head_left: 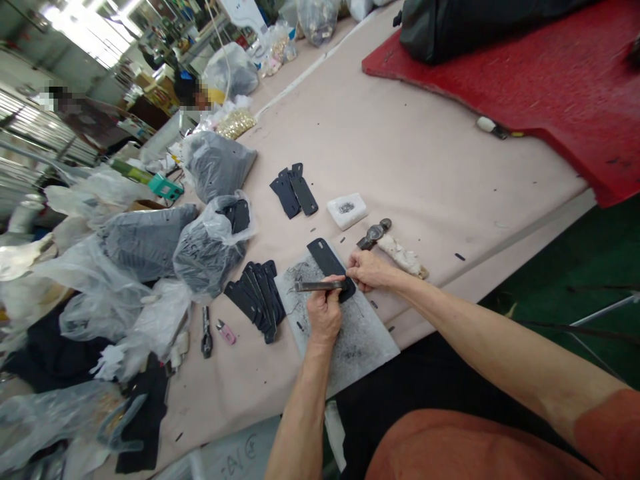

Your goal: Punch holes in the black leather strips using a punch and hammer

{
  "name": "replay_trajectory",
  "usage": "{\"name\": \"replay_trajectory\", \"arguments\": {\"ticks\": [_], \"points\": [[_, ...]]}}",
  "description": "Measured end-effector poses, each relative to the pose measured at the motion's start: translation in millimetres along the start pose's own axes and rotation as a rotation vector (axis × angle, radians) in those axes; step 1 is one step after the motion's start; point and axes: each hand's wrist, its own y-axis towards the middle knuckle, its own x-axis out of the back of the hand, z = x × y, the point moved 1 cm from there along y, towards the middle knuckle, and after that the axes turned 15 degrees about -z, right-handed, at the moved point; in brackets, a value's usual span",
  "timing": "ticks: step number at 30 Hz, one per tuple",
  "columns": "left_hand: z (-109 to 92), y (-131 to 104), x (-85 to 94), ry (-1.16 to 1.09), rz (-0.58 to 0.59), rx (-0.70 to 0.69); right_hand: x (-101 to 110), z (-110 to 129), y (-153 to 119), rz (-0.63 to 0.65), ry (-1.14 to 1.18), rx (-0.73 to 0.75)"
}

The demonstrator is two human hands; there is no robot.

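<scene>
My left hand point(324, 313) is closed round a metal punch point(317, 286), a steel rod lying nearly level above a black strip point(323, 255). That strip, with a slot near its far end, lies on a grey, marked board point(360, 340). My right hand point(369, 269) is at the strip's right edge, fingers pinched together; what is between them is too small to make out. Just beyond it lies a hammer point(375, 233) with a white-wrapped handle point(400, 255). Left of the board is a fanned pile of black strips point(257, 297).
More black strips point(295, 192) and a white block point(347, 211) with a dark smudge lie farther back. Pink snips point(226, 332) and a dark tool point(207, 333) are at left, near filled plastic bags point(210, 247). A red sheet point(500, 87) covers the far right. Two people are in the background.
</scene>
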Motion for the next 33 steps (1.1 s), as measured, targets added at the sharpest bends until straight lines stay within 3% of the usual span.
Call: {"name": "replay_trajectory", "arguments": {"ticks": [24,26,29,31,33], "points": [[-0.7,-0.5,-4.7,-0.014,0.027,-0.038,-1.7,-2.0,-2.1,-0.024,0.01,0.037],[-0.5,-1.2,-5.6,-0.019,0.027,-0.03,12.0,0.7,-8.4,-0.128,-0.049,0.152],[0.9,-2.2,-6.5,-0.025,0.027,-0.017,49.0,1.9,-22.1,-0.465,-0.27,0.393],[1.9,-2.4,-7.0,-0.034,0.023,-0.015,75.8,-2.5,-30.8,-0.652,-0.492,0.463],[2.4,-2.3,-7.5,-0.048,0.021,-0.018,95.4,-11.1,-36.4,-0.68,-0.716,0.456]]}}
